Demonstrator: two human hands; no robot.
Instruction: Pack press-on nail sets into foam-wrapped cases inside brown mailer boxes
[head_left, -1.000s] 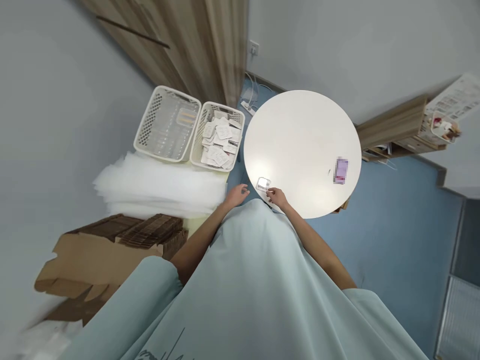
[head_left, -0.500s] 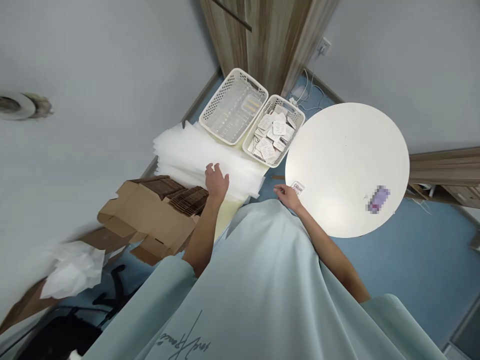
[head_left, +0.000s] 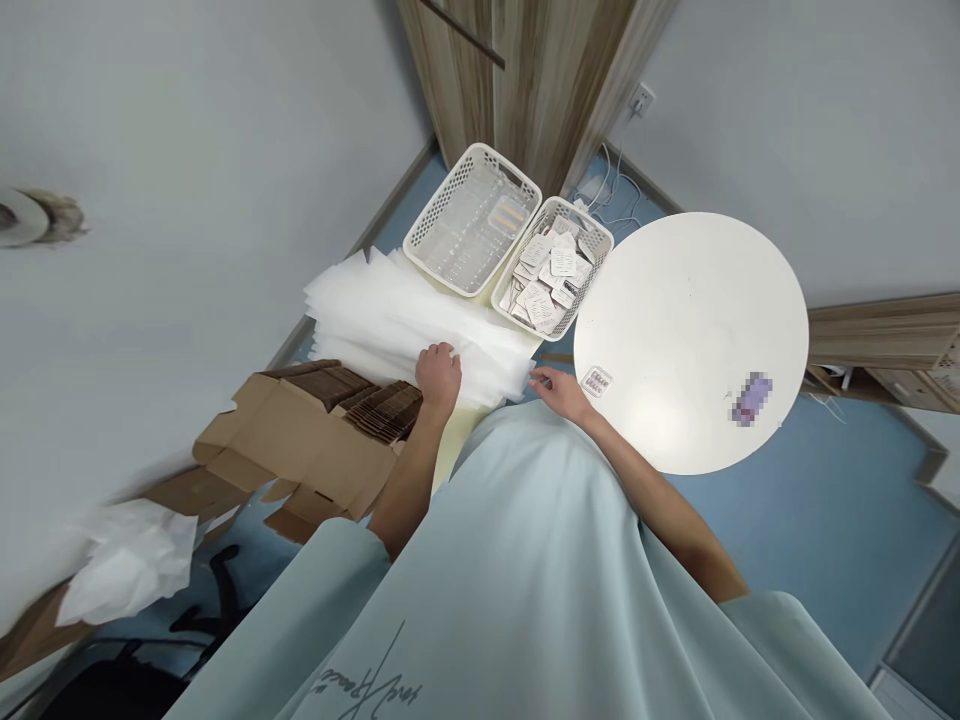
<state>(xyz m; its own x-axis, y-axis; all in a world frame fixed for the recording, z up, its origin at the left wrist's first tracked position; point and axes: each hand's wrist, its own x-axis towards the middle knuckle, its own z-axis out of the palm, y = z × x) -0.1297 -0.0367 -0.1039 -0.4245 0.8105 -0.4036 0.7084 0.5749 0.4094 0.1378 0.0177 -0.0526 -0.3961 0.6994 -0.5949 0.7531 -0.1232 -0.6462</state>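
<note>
Thin white foam sheets (head_left: 397, 305) lie in a loose stack in front of me. My left hand (head_left: 439, 378) rests at the near edge of the stack with its fingers curled onto the top sheet. My right hand (head_left: 562, 393) is closed in a pinch at the right end of the sheets, between the stack and the round white table. A small clear pack with dark items (head_left: 598, 381) lies on the round table (head_left: 690, 320), just right of that hand.
Behind the sheets stand a white basket of clear plastic packs (head_left: 465, 225) and a smaller basket of white cards (head_left: 551, 275). Flattened brown cardboard boxes (head_left: 300, 440) lie at left. A blurred purple item (head_left: 752, 399) sits on the round table. Cables (head_left: 619, 190) trail on the floor.
My left hand has moved slightly down and its fingers have curled in. My right hand has moved left from beside the table to the end of the foam sheets.
</note>
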